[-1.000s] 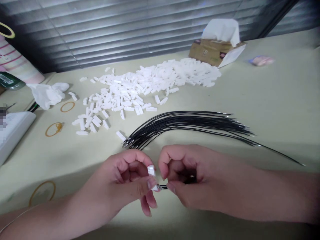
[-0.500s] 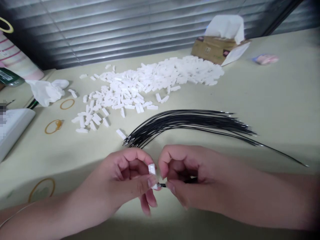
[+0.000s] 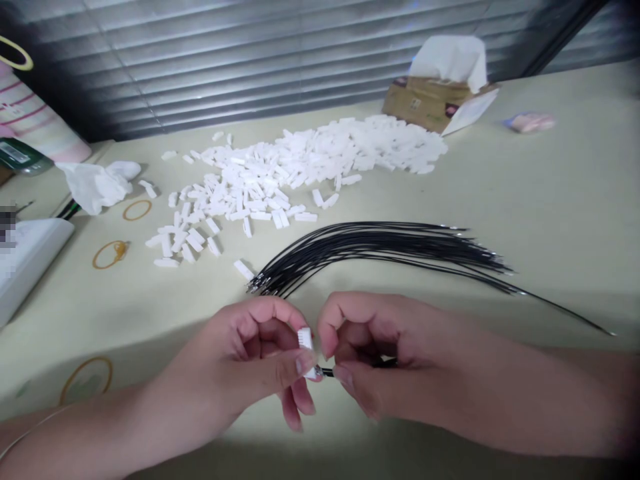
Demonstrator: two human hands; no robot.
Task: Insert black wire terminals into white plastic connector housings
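My left hand (image 3: 270, 360) is closed, pinching a small white connector housing (image 3: 305, 338) between thumb and fingers. Slots show along the housing's upper part; the thumb hides its middle. My right hand (image 3: 370, 353) is closed on a black wire (image 3: 327, 372), whose metal-tipped end meets the lower right side of the housing. How deep the tip sits cannot be made out. Whether it is one wire or more is unclear, as my right fingers cover most of it. Just beyond both hands lies a bundle of black wires (image 3: 380, 243) with metal terminals at the ends.
A large pile of white connector housings (image 3: 310, 160) spreads behind the wires. At the back stands a tissue box (image 3: 425, 103), with a small pink packet (image 3: 533, 122) to its right. Rubber bands (image 3: 110, 255), crumpled tissue (image 3: 100, 183) and a striped pink container (image 3: 37, 120) are on the left.
The view has shifted very slightly, so everything on the table appears a few pixels displaced. Both hands keep their grip on the housing and the wire, with almost no movement.
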